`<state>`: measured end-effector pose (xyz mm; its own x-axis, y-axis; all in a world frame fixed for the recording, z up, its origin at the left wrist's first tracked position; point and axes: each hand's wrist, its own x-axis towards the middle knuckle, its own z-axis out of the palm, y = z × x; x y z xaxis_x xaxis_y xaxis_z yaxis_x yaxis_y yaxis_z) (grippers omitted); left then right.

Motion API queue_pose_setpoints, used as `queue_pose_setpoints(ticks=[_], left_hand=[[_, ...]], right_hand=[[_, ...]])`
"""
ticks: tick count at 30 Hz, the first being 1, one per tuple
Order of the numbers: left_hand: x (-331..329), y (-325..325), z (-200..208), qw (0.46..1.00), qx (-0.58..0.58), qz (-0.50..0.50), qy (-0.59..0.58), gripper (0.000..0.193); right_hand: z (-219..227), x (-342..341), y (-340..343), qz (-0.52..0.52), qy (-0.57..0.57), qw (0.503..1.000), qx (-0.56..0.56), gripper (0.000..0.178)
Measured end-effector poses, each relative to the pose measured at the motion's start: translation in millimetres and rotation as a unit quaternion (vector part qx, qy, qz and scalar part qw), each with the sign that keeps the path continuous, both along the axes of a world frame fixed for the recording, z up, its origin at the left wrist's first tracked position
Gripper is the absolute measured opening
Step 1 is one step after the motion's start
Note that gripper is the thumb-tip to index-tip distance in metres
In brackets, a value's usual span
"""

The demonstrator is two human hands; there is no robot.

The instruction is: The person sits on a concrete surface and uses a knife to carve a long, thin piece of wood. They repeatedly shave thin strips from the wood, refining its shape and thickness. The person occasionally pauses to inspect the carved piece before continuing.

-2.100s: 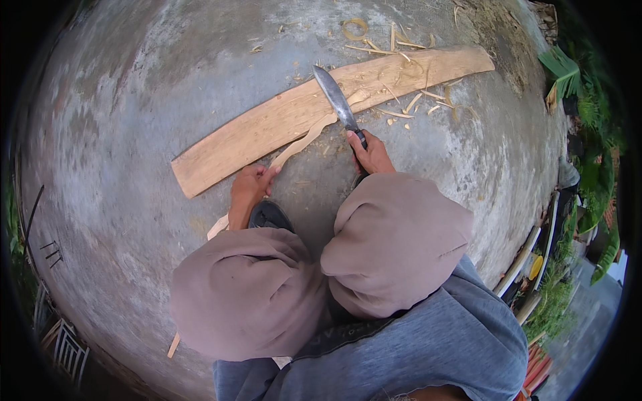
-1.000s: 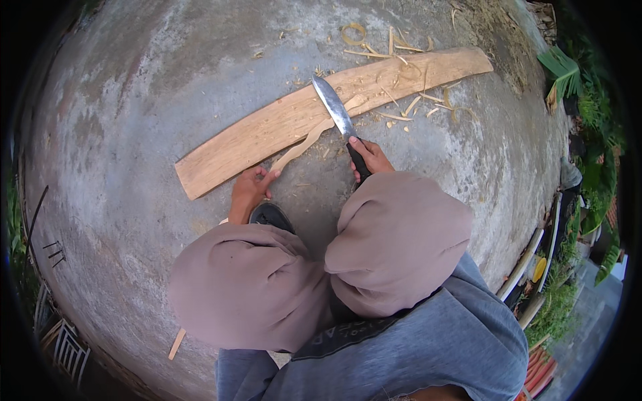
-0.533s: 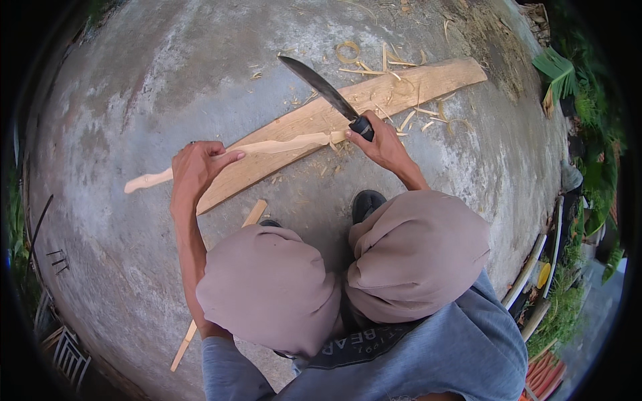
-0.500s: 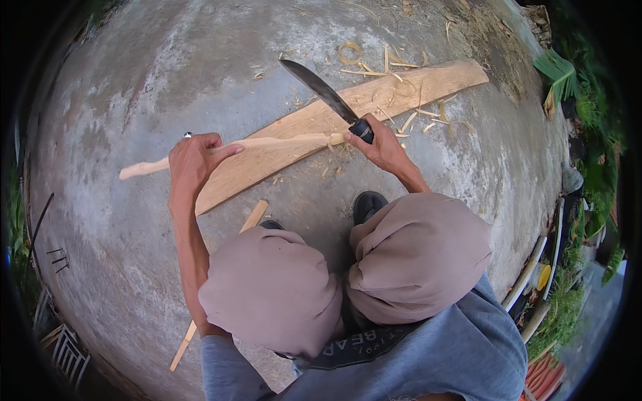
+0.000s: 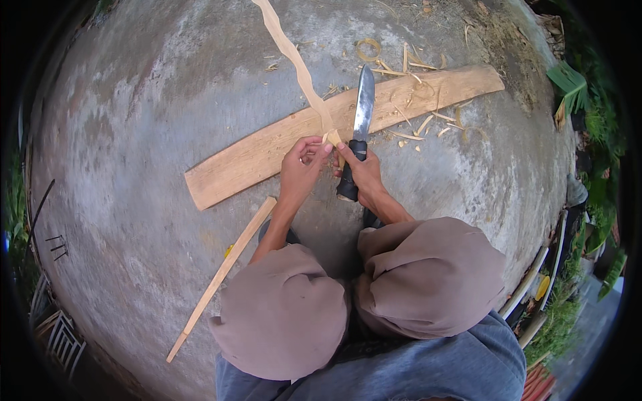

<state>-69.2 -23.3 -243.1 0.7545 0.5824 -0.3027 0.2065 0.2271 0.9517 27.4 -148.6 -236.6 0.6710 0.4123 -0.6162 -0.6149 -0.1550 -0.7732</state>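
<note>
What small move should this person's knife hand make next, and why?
Probably push the knife away along the thin strip. The left hand pinches the strip's near end beside the right hand on the handle, blade pointing away over the plank.

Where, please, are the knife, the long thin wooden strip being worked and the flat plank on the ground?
knife (image 5: 364, 100), head view, middle of the steel blade.
thin wooden strip (image 5: 294, 57), head view, its wavy upper length.
plank (image 5: 247, 157), head view, bare left part.

It is bright, soft daylight outside. Shadows are faint, just a little dark under the knees. The middle looks sharp. The round lens bends the edges, and the corners are black.
</note>
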Motion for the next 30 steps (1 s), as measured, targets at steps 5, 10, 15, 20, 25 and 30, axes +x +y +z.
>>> queue_pose_setpoints(ticks=[5, 10, 15, 20, 25, 30], left_hand=[[0.5, 10.4, 0.0, 0.996, 0.066, -0.043, 0.049, 0.026], [-8.9, 7.2, -7.8, 0.999, 0.036, 0.031, 0.008, 0.023], [-19.4, 8.6, -14.0, 0.996, -0.033, 0.085, -0.013, 0.023], [-8.4, -4.1, -8.1, 0.994, 0.069, 0.085, -0.016, 0.026], [-0.4, -1.6, 1.3, 0.991, 0.128, 0.028, 0.037, 0.026], [-4.8, -4.5, 8.6, 0.898, 0.418, -0.032, 0.134, 0.016]], right_hand=[[-10.3, -12.8, -4.3, 0.005, 0.002, 1.0, -0.005, 0.028], [-5.7, -15.1, -2.8, 0.002, 0.019, 1.0, -0.009, 0.028], [0.1, -17.1, -0.9, -0.022, 0.052, 0.998, 0.002, 0.027], [-6.2, -13.4, -3.2, -0.047, 0.053, 0.997, 0.018, 0.026], [-12.1, -18.1, -5.7, -0.043, -0.01, 0.999, 0.006, 0.029], [-17.8, -21.7, -5.2, -0.013, -0.048, 0.998, -0.027, 0.032]])
